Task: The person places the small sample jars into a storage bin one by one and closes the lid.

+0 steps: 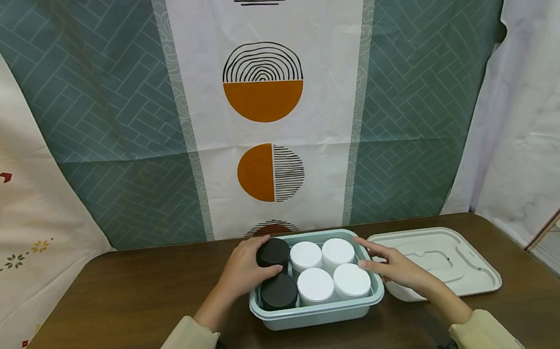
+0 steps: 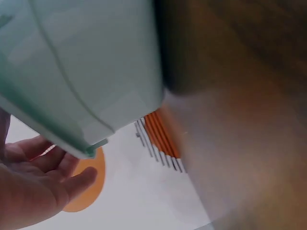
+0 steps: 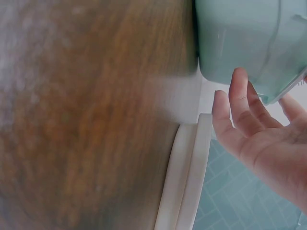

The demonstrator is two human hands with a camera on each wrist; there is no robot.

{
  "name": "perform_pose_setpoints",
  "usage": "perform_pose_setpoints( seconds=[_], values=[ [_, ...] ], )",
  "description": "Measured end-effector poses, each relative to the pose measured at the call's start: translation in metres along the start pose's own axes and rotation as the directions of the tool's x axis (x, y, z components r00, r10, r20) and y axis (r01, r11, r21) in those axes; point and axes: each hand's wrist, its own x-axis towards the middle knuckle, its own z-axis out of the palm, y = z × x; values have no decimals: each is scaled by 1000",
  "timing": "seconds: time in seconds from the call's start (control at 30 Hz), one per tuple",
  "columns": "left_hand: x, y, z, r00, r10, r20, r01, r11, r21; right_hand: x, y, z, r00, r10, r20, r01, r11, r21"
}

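A pale green plastic tub [image 1: 322,316] stands on the table and holds black and white round-topped containers. My left hand [image 1: 242,266] reaches over its left rim, thumb and fingers around the far black container [image 1: 272,251]. In front of that sits a second black container [image 1: 278,292]. Several white containers [image 1: 316,285] fill the middle and right. At the right rim is my right hand [image 1: 396,267], with thumb and index finger extended over the edge near the white containers. The right wrist view shows that hand's other fingers [image 3: 238,96] extended outside the tub wall [image 3: 235,43].
A whitish lid [image 1: 479,267] lies on the brown wooden table [image 1: 170,302] just right of the tub, partly under my right hand. Patterned cloth [image 1: 275,129] hangs behind the table, with more fabric at both sides.
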Motion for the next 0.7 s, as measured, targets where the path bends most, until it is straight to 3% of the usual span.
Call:
perform_pose_setpoints(
  seconds=[0.2,0.33,0.5,0.7],
  values=[
    [4,8,-8,992,-34,119,28,998,54,0,0,0,1000,-9,5,9,1000,-5],
    [5,9,-10,989,-36,147,27,998,61,0,0,0,1000,-10,3,10,1000,-6],
    [3,10,-8,993,-31,117,25,998,54,0,0,1,1000,2,-2,-2,1000,-8],
    [-2,18,-6,999,2,32,-2,1000,-4,-1,-1,-2,1000,-20,23,20,1000,-22]
  ],
)
